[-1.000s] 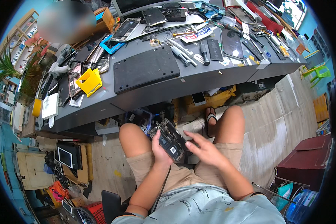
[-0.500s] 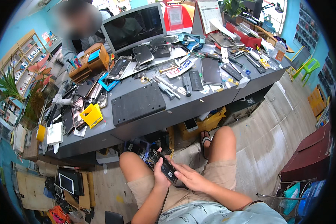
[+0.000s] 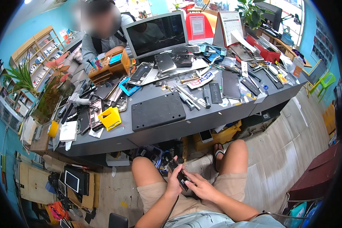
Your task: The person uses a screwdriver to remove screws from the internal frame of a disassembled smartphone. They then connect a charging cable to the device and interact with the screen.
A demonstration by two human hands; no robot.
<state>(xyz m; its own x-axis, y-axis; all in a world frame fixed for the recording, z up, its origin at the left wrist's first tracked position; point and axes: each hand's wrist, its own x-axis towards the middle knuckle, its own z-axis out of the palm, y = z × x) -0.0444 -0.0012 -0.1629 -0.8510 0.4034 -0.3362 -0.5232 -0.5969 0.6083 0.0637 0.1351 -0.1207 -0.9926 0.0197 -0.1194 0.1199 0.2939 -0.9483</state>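
Note:
Between my knees, over my lap, I hold a dark opened phone (image 3: 181,179) with its inner parts facing up. My left hand (image 3: 173,184) is closed around its left side, thumb over the top. On the opposite side my right hand (image 3: 202,189) grips the phone's lower edge, with fingers and thumb against it. Both hands cover parts of the phone. Ahead is a grey workbench (image 3: 121,137) with a black flat panel (image 3: 158,111) near its front edge.
Phones, screwdrivers and loose parts crowd the bench around a laptop (image 3: 157,34). A yellow stand (image 3: 110,118) is at the left. Under the bench sit a purple basket (image 3: 152,155) and a white phone (image 3: 206,136). Another person's sleeve (image 3: 92,47) shows across the bench.
The whole view has shifted, so the bench and my hands appear farther right and lower. Both hands stay on the phone, which looks more tilted now.

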